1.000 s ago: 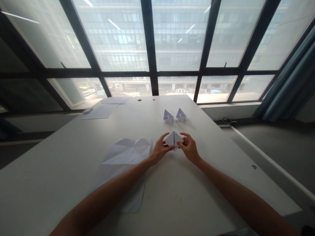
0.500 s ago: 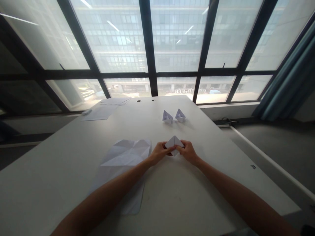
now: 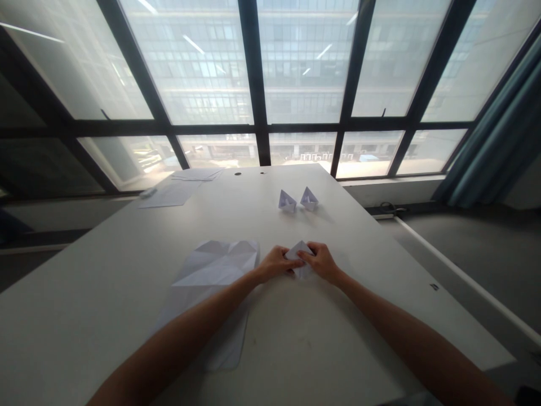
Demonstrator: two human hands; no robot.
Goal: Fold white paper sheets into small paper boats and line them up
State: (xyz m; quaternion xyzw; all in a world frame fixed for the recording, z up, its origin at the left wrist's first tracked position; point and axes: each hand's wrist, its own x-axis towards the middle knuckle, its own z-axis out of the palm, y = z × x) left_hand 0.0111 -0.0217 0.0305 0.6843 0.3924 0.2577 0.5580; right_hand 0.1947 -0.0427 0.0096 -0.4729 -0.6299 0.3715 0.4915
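Between my two hands is a small piece of folded white paper (image 3: 301, 248), diamond-shaped with a peak at the top. My left hand (image 3: 276, 262) grips its left side, thumb laid across the front face. On the right side, my right hand (image 3: 323, 261) pinches it, its thumb also on the front. The fingers behind the paper are mostly hidden. Farther back on the table stand two folded paper boats, a left one (image 3: 287, 202) and a right one (image 3: 309, 199). A creased white sheet (image 3: 215, 262) lies left of my hands, partly under my left forearm.
The white table (image 3: 338, 338) reaches toward the windows. Flat paper sheets (image 3: 169, 194) lie at its far left, with a small pale object (image 3: 147, 193) beside them. A small dark mark (image 3: 434, 287) shows near the right edge. A blue curtain (image 3: 490, 129) hangs at the right.
The folded paper has dropped slightly and tilted in my hands, its peak now lower. Both thumbs have shifted on its front face. The boats and the creased sheet have stayed put.
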